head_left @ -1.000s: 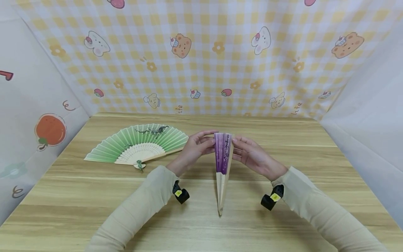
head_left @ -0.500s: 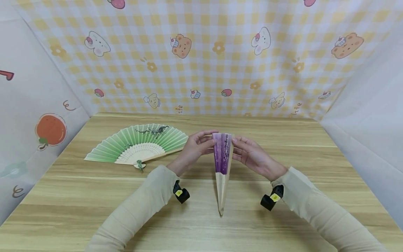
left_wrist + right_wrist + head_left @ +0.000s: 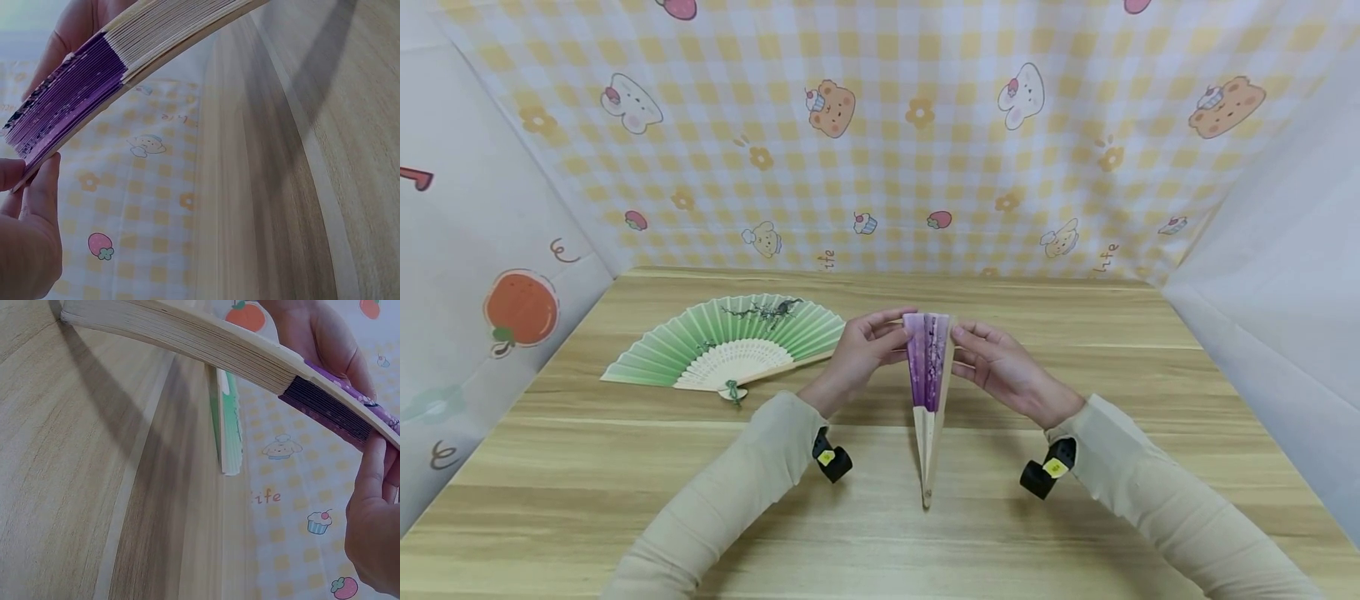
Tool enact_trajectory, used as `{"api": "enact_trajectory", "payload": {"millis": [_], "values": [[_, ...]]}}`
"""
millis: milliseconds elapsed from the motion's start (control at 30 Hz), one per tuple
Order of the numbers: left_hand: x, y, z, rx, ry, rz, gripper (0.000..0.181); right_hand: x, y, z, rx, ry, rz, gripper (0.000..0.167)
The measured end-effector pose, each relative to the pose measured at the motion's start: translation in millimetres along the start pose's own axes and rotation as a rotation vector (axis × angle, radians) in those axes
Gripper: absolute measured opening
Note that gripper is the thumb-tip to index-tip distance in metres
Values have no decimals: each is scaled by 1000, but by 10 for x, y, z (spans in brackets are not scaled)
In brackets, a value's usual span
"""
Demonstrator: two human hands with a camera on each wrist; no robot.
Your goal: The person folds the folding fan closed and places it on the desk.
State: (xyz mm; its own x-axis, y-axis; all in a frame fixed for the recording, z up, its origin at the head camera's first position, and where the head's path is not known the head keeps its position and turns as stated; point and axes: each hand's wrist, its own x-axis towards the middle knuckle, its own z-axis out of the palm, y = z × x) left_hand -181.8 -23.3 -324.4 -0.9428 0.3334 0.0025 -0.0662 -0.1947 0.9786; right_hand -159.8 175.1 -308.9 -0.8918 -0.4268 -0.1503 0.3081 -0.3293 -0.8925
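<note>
Nearest the person, the pivot end of the purple fan [image 3: 927, 379] points back toward the body and appears to rest on the wooden table [image 3: 940, 558]; from there the fan, folded narrow, runs away between the forearms, its long axis close to fore-and-aft and its purple end raised. At that far end the left hand [image 3: 865, 354] pinches the left edge between thumb and fingers, and the right hand [image 3: 1009, 371] pinches the right edge likewise; neither is nearer. Beyond the left forearm lies the green fan [image 3: 730, 342], spread; no container shows; behind hangs a checked cloth [image 3: 880, 175]
</note>
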Motion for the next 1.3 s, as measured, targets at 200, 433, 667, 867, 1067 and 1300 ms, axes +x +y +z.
{"api": "enact_trajectory", "payload": {"millis": [200,433,667,867,1067,1300], "values": [[4,8,8,5,6,-10,33,-5,1,-3,-28,-29,-18,13],[7,13,27,8,13,-10,33,-18,-7,12,-30,-21,-14,10],[4,26,44,10,11,-5,33,-19,-6,41,-17,3,-14,12],[-1,32,49,26,9,-13,33,-11,4,58,-31,17,-27,12],[-22,46,61,56,2,-12,33,-5,17,64,-33,40,-31,10],[-42,68,89,88,12,-2,31,-14,13,77,-42,77,-34,4]]}}
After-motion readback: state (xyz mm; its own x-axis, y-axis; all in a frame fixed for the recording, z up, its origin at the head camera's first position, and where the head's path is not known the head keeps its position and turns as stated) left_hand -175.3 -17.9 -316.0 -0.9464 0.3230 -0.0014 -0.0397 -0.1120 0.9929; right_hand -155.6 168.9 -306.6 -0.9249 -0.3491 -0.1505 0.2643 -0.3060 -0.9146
